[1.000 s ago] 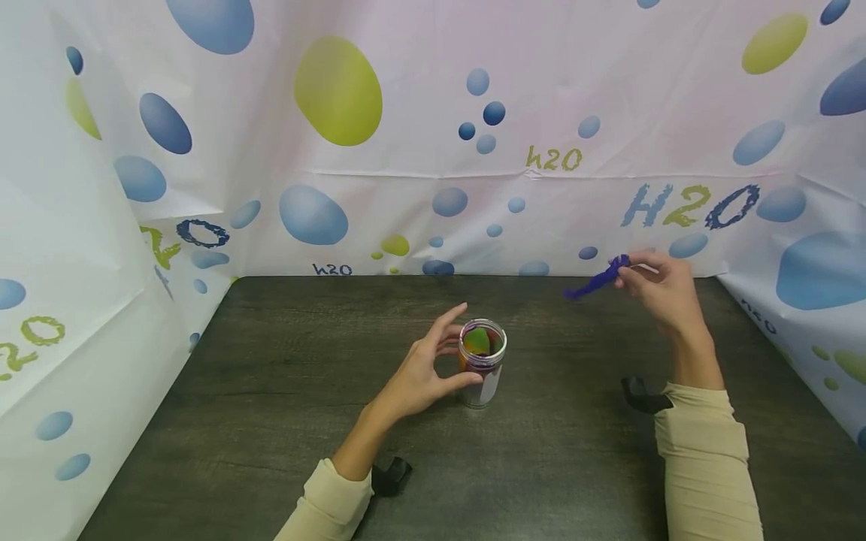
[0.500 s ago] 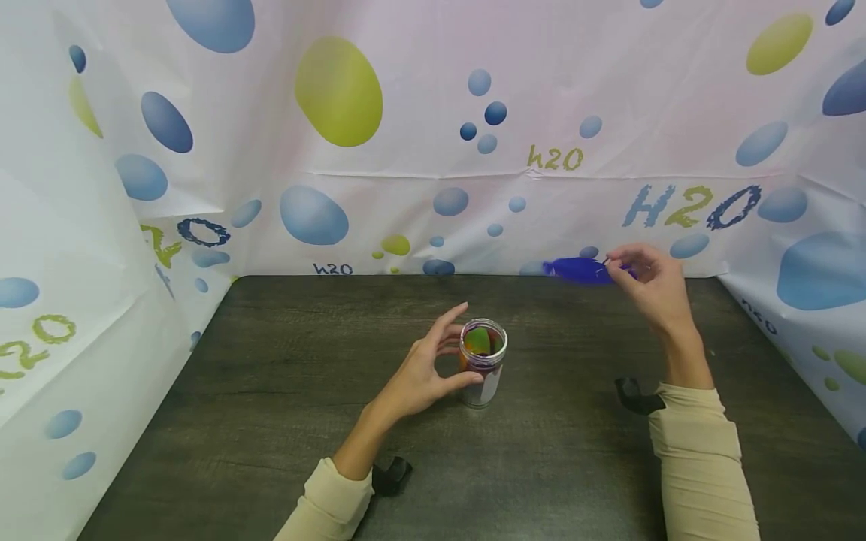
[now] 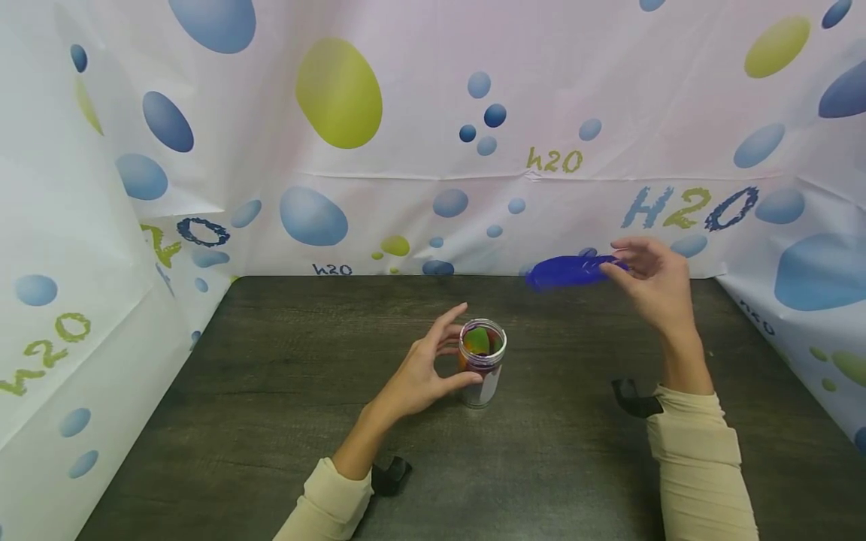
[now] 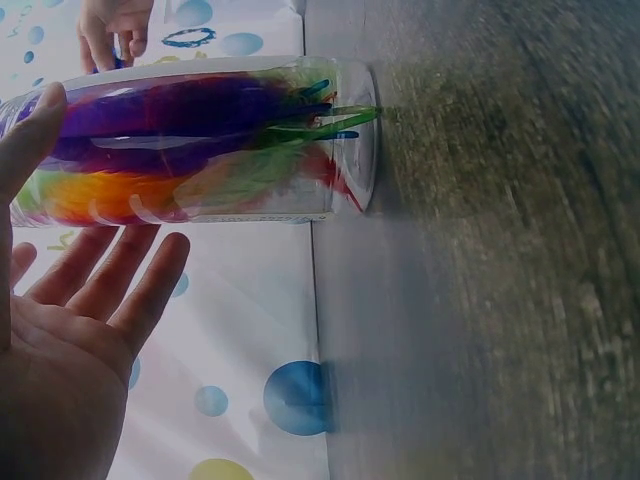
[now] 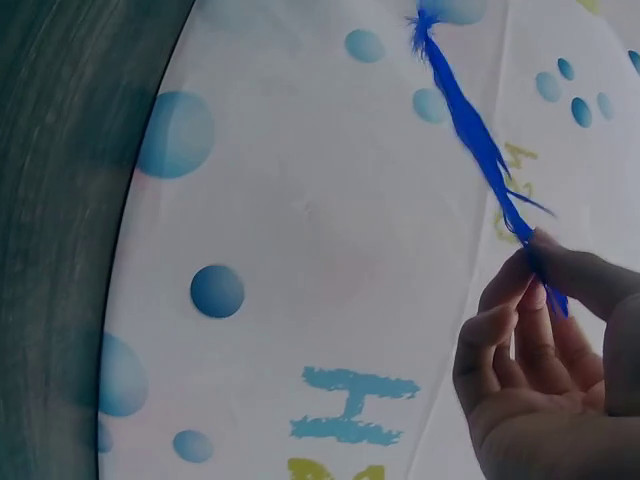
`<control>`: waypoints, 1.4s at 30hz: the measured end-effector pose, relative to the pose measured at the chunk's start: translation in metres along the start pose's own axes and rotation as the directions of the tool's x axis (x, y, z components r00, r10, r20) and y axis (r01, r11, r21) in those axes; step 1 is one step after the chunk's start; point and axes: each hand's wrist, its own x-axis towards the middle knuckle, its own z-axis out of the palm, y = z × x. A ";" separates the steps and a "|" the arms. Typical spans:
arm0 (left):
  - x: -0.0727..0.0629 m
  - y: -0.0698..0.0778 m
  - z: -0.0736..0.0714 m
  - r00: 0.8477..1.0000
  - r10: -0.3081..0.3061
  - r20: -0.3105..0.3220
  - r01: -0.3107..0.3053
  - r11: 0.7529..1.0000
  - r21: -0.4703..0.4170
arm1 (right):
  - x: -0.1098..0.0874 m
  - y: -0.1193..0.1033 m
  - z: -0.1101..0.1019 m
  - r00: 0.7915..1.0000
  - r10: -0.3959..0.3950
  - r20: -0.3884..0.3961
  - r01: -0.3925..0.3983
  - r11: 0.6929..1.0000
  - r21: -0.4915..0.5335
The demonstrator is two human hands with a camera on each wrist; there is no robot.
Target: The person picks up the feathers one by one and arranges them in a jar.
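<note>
A clear glass jar stands upright on the dark table, lidless, with several coloured feathers in purple, orange, green and red inside. My left hand holds the jar from its left side, thumb in front and fingers behind. Up at the right, over the table's far edge, my right hand pinches a blue feather near one end between thumb and forefinger. The feather points left, its broad side toward the head view. In the right wrist view the same feather appears narrow, nearly edge-on.
The dark wood-grain table ends at the back against a white hanging sheet with blue and green dots and lettering. The sheet also runs along the left and right sides. A black wrist strap piece juts from the right sleeve.
The right hand has shifted slightly left and up, and the blue feather has turned from edge-on to broad side, its tip farther left. The left hand and jar stay put.
</note>
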 end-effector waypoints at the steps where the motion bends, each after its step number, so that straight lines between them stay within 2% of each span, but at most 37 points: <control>1: 0.000 0.000 0.000 1.000 0.000 -0.001 0.000 1.000 0.000 | 0.000 -0.002 0.000 1.000 0.001 -0.008 -0.001 1.000 0.009; 15: 0.000 0.001 0.000 1.000 -0.010 0.003 0.010 1.000 0.001 | -0.002 -0.013 0.007 0.997 0.050 -0.054 -0.045 0.995 0.085; 18: 0.000 0.000 0.000 1.000 -0.011 0.002 0.011 1.000 0.002 | -0.002 -0.014 0.008 0.996 0.074 -0.055 -0.066 0.989 0.136; 21: 0.000 0.000 -0.001 1.000 -0.013 0.000 0.013 1.000 0.001 | -0.002 -0.015 0.009 0.994 0.105 -0.036 -0.093 0.964 0.251; 24: 0.000 0.000 -0.001 1.000 -0.012 0.000 0.012 1.000 -0.002 | -0.002 -0.016 0.010 0.993 0.121 -0.004 -0.110 0.916 0.386; 26: 0.000 0.000 -0.001 1.000 -0.008 0.002 0.008 1.000 0.000 | -0.002 -0.017 0.011 0.992 0.123 0.015 -0.117 0.894 0.433; 28: 0.000 0.001 -0.001 1.000 -0.008 0.001 0.008 1.000 -0.001 | -0.002 -0.018 0.011 0.992 0.125 0.030 -0.125 0.885 0.448; 31: 0.000 0.001 -0.001 1.000 -0.005 -0.001 0.005 1.000 0.004 | -0.002 -0.021 0.012 0.989 0.137 0.048 -0.145 0.898 0.417; 35: 0.001 0.001 -0.001 1.000 -0.010 -0.003 0.010 1.000 0.004 | -0.002 -0.025 0.015 0.981 0.178 0.075 -0.193 0.891 0.410; 39: 0.001 0.001 -0.001 1.000 -0.017 0.001 0.017 1.000 0.001 | -0.003 -0.030 0.016 0.972 0.220 0.082 -0.233 0.873 0.428; 42: 0.001 0.001 -0.001 1.000 -0.012 0.003 0.012 1.000 0.002 | -0.003 -0.034 0.017 0.972 0.225 0.074 -0.235 0.877 0.419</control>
